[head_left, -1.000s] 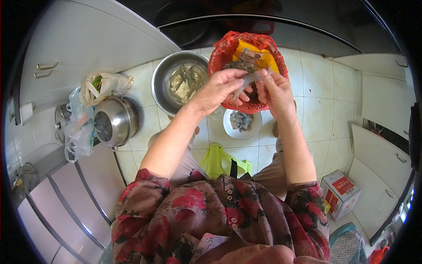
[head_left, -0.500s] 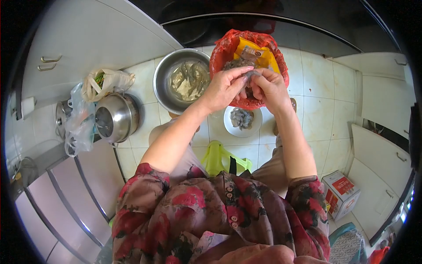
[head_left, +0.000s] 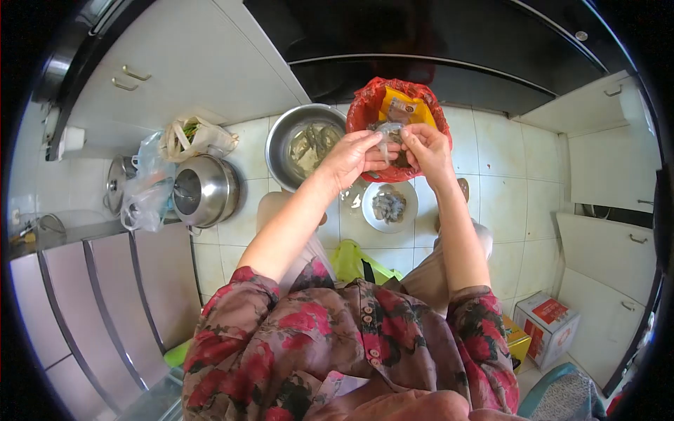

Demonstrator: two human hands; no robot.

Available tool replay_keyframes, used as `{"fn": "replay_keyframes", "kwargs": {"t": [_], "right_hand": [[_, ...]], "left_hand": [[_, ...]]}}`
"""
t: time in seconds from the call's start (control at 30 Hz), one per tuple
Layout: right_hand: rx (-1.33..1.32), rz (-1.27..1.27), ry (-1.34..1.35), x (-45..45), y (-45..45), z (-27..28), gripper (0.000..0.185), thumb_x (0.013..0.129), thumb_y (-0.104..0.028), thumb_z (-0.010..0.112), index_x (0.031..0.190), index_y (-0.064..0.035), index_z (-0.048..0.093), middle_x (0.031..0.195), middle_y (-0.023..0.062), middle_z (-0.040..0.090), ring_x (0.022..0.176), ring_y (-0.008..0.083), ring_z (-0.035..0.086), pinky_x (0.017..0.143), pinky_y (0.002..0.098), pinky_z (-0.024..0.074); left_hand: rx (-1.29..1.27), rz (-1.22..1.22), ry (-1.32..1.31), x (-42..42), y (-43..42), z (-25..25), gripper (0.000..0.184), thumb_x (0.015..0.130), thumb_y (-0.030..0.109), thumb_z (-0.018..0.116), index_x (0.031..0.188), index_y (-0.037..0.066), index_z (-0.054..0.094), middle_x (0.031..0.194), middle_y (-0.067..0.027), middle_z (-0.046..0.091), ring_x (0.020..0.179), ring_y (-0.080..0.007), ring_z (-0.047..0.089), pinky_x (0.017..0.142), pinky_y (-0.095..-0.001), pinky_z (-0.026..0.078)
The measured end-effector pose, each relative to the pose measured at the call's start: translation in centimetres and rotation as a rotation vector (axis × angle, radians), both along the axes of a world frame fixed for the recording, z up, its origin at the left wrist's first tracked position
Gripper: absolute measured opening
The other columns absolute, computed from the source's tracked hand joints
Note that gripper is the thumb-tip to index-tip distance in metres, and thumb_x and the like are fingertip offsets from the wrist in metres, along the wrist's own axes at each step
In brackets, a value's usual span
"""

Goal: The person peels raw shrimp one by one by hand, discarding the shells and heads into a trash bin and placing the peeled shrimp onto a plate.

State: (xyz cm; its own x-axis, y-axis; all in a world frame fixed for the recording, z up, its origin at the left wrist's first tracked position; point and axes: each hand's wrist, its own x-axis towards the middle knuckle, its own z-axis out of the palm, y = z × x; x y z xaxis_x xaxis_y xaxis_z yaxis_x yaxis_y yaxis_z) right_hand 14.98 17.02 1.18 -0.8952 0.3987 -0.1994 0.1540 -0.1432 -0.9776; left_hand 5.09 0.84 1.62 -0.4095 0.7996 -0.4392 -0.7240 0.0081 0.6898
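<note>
Above a bin lined with a red plastic bag [head_left: 359,112], both hands pinch a grey translucent shrimp [head_left: 387,138]. My left hand [head_left: 351,158] holds its left side, fingers curled beneath. My right hand [head_left: 427,149] grips the other side with thumb and forefinger. A yellow packet [head_left: 414,105] and dark scraps lie inside the bin, partly hidden by the hands. Just below the hands, a white plate [head_left: 411,216] on the floor bears peeled shrimp [head_left: 388,208]. To the left stands a metal basin [head_left: 279,151] with whole shrimp [head_left: 312,146] in shallow water.
A steel pot [head_left: 205,193], a clear plastic bag [head_left: 145,200] and a cloth bag with greens [head_left: 200,142] are at the left. Between my legs is a green plastic stool [head_left: 354,261]. A red and white carton [head_left: 547,326] stands at the lower right, near white cabinets [head_left: 604,245].
The view has shifted, so the bin and basin appear lower. My hands have drawn slightly apart, and the shrimp between them shows more clearly.
</note>
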Motion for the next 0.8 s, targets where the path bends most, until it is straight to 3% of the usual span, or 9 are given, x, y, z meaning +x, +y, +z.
{"fn": "replay_keyframes", "kwargs": {"t": [0.1,0.17,0.2,0.3,0.4,0.43,0.6,0.73,0.8], "right_hand": [[0.012,-0.103,0.04,1.8,-1.0,1.3,0.018,0.089,-0.016,0.064,0.094,0.001,0.063,0.065,-0.001,0.059,0.051,0.0033,0.048,0.043,0.0204,0.0371],[0.131,-0.033,0.022,3.0,-2.0,0.7,0.019,0.087,-0.015,0.066,0.095,0.0021,0.064,0.067,-0.0002,0.061,0.054,0.0043,0.051,0.046,0.0204,0.0402],[0.14,-0.036,0.03,3.3,-2.6,0.3,0.019,0.087,-0.015,0.066,0.095,0.0021,0.064,0.067,-0.0002,0.061,0.054,0.0043,0.051,0.046,0.0204,0.0402],[0.199,0.008,0.057,3.8,-4.4,0.2,0.022,0.084,-0.014,0.07,0.096,0.0035,0.065,0.069,0.0019,0.063,0.057,0.0057,0.053,0.051,0.0215,0.0438],[0.546,0.057,0.027,4.2,-5.5,2.6,0.024,0.079,-0.013,0.072,0.095,0.0029,0.065,0.07,0.0112,0.064,0.058,0.0127,0.058,0.056,0.0285,0.0479],[0.55,0.055,0.031,4.5,-5.9,3.4,0.024,0.079,-0.013,0.072,0.095,0.0029,0.065,0.07,0.0112,0.064,0.058,0.0127,0.058,0.056,0.0285,0.0479],[0.679,0.142,0.083,6.0,-7.0,6.1,0.016,0.082,-0.013,0.061,0.086,0.0021,0.063,0.074,0.0213,0.061,0.061,0.0341,0.06,0.059,0.0378,0.0475],[0.803,0.173,0.225,6.3,-7.1,5.8,0.015,0.083,-0.011,0.057,0.083,0.0038,0.061,0.073,0.0227,0.06,0.062,0.0374,0.058,0.059,0.0393,0.0467],[0.814,0.159,0.265,6.5,-7.1,5.7,0.017,0.086,-0.012,0.056,0.082,0.0035,0.06,0.069,0.0187,0.06,0.056,0.0295,0.058,0.055,0.0364,0.046]], "left_hand": [[0.005,0.131,-0.011,1.2,-0.5,1.2,0.028,0.096,0.024,0.054,0.113,0.002,0.057,0.101,-0.0075,0.067,0.092,-0.0165,0.064,0.079,-0.0326,0.052],[-0.198,0.162,0.077,1.6,-1.2,1.0,0.025,0.094,0.027,0.057,0.108,0.005,0.06,0.089,-0.0021,0.065,0.08,-0.0105,0.061,0.067,-0.0266,0.049],[-0.148,0.186,0.055,2.0,-1.5,0.9,0.019,0.092,0.026,0.06,0.099,0.009,0.062,0.079,0.0021,0.061,0.069,-0.006,0.056,0.057,-0.0216,0.043],[-0.013,0.17,0.003,2.9,-2.3,0.3,0.015,0.091,0.024,0.061,0.094,0.009,0.061,0.077,0.0021,0.06,0.065,-0.0051,0.055,0.053,-0.0199,0.042],[-0.005,0.138,0.059,4.3,-3.0,1.1,0.013,0.091,0.022,0.063,0.092,0.009,0.061,0.075,0.0015,0.06,0.062,-0.0053,0.055,0.052,-0.0191,0.043],[0.0,0.137,0.063,4.8,-3.2,1.6,0.013,0.091,0.022,0.063,0.092,0.009,0.061,0.075,0.0015,0.06,0.062,-0.0053,0.055,0.052,-0.0191,0.043],[-0.04,0.139,0.189,6.0,-4.5,3.4,0.014,0.091,0.022,0.063,0.09,0.008,0.061,0.074,0.0002,0.062,0.062,-0.0065,0.057,0.054,-0.0185,0.046],[-0.045,0.107,0.186,6.5,-5.1,3.9,0.015,0.091,0.022,0.063,0.091,0.008,0.061,0.074,0.0001,0.062,0.062,-0.0069,0.059,0.055,-0.0192,0.047],[-0.028,0.11,0.164,6.8,-5.3,4.3,0.014,0.091,0.022,0.062,0.091,0.008,0.061,0.074,-0.0004,0.063,0.062,-0.0074,0.06,0.055,-0.0195,0.049]]}}
